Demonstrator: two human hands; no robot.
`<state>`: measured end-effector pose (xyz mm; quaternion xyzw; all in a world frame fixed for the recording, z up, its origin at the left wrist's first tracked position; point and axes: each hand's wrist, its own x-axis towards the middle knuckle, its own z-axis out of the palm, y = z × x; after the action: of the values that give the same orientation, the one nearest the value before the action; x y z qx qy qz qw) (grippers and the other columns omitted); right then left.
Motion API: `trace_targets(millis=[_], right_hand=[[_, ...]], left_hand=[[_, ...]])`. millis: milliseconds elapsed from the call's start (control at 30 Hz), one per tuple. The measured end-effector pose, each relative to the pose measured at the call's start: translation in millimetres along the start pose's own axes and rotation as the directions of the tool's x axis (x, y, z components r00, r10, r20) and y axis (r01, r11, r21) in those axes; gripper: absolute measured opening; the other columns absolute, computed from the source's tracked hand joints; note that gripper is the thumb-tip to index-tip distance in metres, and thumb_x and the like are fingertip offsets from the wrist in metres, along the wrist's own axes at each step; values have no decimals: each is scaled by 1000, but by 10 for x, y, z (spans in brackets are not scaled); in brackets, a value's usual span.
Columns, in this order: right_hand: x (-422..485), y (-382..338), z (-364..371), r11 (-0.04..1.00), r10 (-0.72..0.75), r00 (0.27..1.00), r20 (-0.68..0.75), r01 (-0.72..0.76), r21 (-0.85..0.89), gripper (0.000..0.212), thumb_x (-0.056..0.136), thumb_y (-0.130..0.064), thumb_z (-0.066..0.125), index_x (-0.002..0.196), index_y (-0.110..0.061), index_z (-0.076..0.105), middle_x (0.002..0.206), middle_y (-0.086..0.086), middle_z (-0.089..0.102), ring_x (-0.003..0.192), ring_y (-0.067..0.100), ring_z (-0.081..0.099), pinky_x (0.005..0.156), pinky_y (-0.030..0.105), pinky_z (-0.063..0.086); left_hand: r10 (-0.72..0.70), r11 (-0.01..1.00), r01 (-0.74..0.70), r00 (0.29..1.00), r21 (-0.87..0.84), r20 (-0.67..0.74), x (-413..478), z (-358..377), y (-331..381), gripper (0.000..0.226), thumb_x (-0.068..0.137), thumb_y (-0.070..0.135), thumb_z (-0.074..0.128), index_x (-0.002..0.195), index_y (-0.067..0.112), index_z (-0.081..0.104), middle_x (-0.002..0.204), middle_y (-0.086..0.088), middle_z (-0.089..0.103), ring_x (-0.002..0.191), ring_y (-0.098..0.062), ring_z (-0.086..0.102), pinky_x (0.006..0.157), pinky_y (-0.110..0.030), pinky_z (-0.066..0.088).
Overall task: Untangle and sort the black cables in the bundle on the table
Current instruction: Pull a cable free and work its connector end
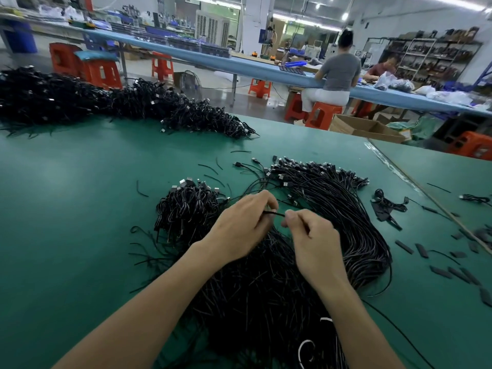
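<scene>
Black cable (pixel 274 214) — held between grips | left grip (pixel 239 230) pinches it | right grip (pixel 311 241) pinches it

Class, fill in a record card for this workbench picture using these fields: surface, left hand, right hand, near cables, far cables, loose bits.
surface: green table
left hand: pinches one end of a thin black strand
right hand: pinches the other end of the strand
near cables: fanned bundle under and beyond the hands; coiled heap to its left
far cables: long pile along the table's far edge
loose bits: short black ties between the piles; flat black pieces on the right
</scene>
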<state>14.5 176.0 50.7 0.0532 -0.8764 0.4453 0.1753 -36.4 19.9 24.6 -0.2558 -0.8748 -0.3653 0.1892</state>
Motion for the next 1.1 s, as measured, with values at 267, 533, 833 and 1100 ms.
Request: trace_targets(millis=[267, 533, 833, 1100], right_hand=[[122, 47, -121, 983, 5, 989, -150, 22, 182, 28, 100, -37, 54, 77, -28, 67, 52, -10, 46, 45, 5, 31, 43, 19, 27], [102, 53, 18, 961, -40, 991, 127, 3, 276, 26, 99, -31, 57, 77, -23, 69, 51, -10, 55, 49, 3, 45, 54, 22, 41], [113, 44, 16, 961, -16, 999, -39, 26, 275, 33, 86, -52, 57, 73, -26, 71, 66, 7, 64, 57, 19, 48, 59, 28, 42], [-50, -3, 179, 998, 25, 889, 458, -51, 44, 39, 102, -33, 51, 64, -35, 62, 52, -11, 49, 46, 3, 37, 47, 23, 31]], left_hand=[[-177, 897, 296, 922, -329, 345, -93, -378, 125, 56, 89, 65, 53, 60, 17, 56, 47, 11, 40, 43, -9, 34, 48, -24, 34], [-32, 454, 600, 750, -659, 661, -226, -372, 342, 30, 108, 23, 40, 100, 9, 65, 59, 5, 41, 46, -6, 40, 46, -19, 42], [-66, 318, 696, 694, -644, 717, -377, -446, 244, 51, 98, 50, 46, 65, 15, 61, 51, 7, 22, 44, -8, 17, 42, -18, 17], [-345, 4, 343, 882, -939, 320, -155, -372, 272, 42, 103, 37, 42, 84, 13, 70, 55, 7, 33, 44, -6, 28, 37, -17, 28]])
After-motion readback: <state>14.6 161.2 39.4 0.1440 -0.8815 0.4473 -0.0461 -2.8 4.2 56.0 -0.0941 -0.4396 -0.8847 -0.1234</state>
